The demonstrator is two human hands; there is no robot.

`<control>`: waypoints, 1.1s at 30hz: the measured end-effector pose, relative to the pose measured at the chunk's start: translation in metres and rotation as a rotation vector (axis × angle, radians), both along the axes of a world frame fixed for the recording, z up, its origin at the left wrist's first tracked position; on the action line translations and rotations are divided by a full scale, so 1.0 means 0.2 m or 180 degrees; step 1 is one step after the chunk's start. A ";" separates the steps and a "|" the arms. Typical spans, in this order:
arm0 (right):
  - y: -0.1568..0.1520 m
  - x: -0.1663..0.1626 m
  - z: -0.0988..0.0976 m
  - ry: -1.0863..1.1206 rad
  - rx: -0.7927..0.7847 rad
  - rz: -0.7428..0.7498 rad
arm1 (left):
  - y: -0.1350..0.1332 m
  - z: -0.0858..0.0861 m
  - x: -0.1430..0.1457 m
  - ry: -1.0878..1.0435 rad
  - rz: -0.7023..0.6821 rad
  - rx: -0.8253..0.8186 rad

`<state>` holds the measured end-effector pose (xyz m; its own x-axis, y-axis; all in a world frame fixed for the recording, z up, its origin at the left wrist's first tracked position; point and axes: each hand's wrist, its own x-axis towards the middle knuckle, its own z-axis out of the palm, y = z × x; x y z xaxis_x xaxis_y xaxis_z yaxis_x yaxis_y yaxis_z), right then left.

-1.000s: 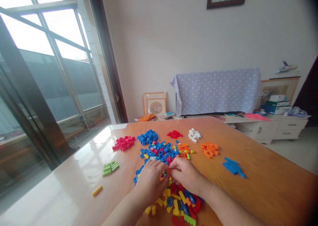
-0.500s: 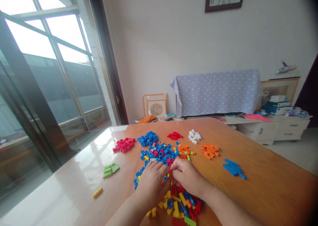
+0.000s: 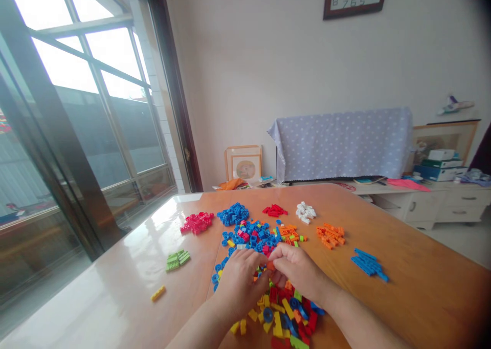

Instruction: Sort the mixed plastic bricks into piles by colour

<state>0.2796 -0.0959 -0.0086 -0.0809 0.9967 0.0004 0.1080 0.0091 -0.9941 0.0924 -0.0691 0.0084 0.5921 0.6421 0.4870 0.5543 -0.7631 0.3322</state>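
Pinching studded plastic brick (image 3: 270,265), prob. orange

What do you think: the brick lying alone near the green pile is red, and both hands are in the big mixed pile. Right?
Not quite. The head view shows the lone brick near the green pile is yellow, not red. The left hand and right hand are indeed in the big mixed pile.
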 end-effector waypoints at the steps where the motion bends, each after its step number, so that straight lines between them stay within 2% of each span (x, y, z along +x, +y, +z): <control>1: 0.00 0.00 0.00 0.0010 0.0002 0.0012 | 0.00 0.00 0.00 -0.0009 0.0009 0.0000; 11: -0.03 -0.02 0.03 0.0034 0.0216 0.0223 | 0.01 0.01 -0.02 0.0027 0.0040 -0.0019; 19: 0.00 0.00 0.00 0.0060 0.0134 0.0222 | 0.03 -0.01 -0.02 0.0031 -0.0006 -0.0028; 26: 0.01 0.01 -0.02 -0.0238 0.0350 0.0177 | 0.03 -0.02 -0.02 0.0060 0.0025 -0.0106; 30: 0.04 0.09 -0.01 -0.0617 0.0578 -0.0115 | 0.04 0.00 -0.02 0.0025 -0.0003 -0.0077; 33: 0.10 0.26 -0.02 -0.1024 0.0632 -0.0750 | 0.04 0.02 -0.04 -0.0046 0.0045 -0.0020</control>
<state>0.3319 -0.0757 -0.0123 0.1210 0.9711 0.2056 0.4335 0.1346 -0.8911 0.0849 -0.0617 0.0133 0.5757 0.6535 0.4914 0.5602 -0.7530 0.3452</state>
